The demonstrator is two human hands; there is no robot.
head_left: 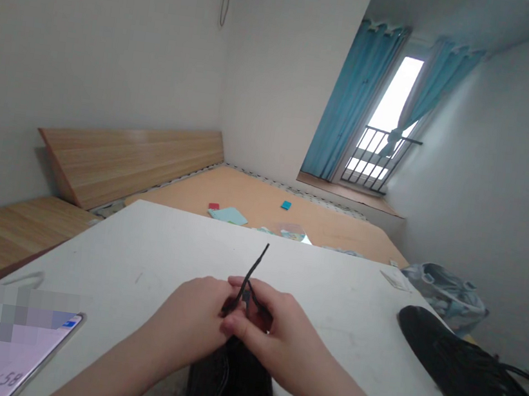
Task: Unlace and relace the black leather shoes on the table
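Black shoe point(232, 392) nearest — left hand point(205, 310) and right hand point(273, 316) closed together around a dark lace point(256, 264).

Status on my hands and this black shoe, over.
Left hand, right hand: close together, holding black lace. Black shoe: below them, partly hidden. Second shoe right, phone left, both clear.

Digits "58" point(13, 379) on the phone screen point(30, 349)
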